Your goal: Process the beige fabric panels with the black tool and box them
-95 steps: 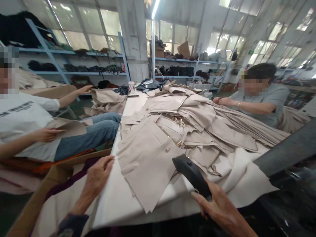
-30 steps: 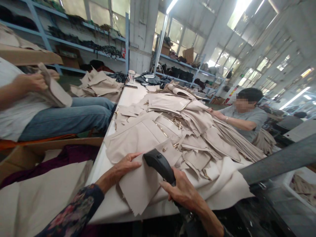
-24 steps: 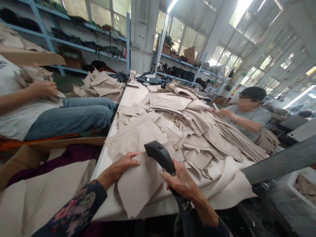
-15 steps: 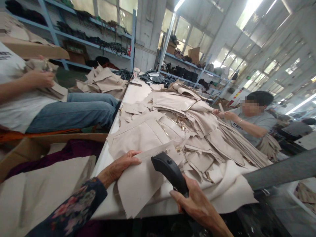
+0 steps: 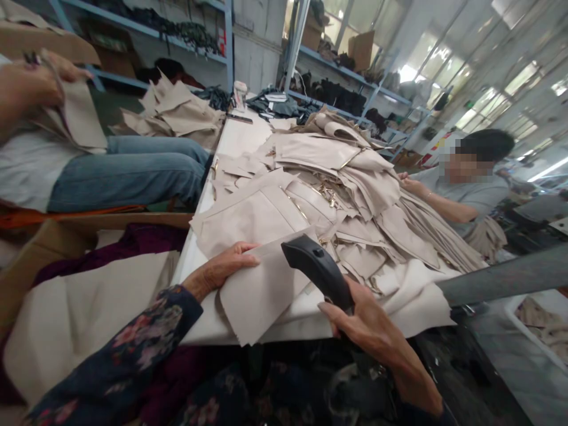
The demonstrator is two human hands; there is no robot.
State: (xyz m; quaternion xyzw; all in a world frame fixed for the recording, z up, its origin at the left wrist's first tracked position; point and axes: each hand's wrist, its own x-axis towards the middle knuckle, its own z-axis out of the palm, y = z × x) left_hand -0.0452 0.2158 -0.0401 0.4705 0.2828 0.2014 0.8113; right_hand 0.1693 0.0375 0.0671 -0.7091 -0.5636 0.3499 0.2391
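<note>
My left hand (image 5: 224, 269) pinches the upper left edge of a beige fabric panel (image 5: 255, 296), thumb on top. The panel slopes down over the table's front edge, its lower end jagged. My right hand (image 5: 370, 313) is wrapped round a black handheld tool (image 5: 317, 269) with a curved, broad-ended nozzle. The nozzle's tip lies over the panel's upper part, right of my left hand; whether it touches the cloth I cannot tell. Behind the panel spreads a heap of similar beige pieces (image 5: 248, 216), some with gold-coloured zips and metal parts (image 5: 328, 195).
A white-topped table (image 5: 239, 133) bears the heap. At left stands a cardboard box (image 5: 151, 222) with beige and purple cloth. A seated person in jeans (image 5: 133, 171) handles fabric there. Another person (image 5: 461, 195) works at the right. A grey metal bar (image 5: 506, 272) crosses the right side.
My left hand has come from the table's left edge and taken hold of the panel. The tool moved left over the panel, then slightly back right. The view has tilted down.
</note>
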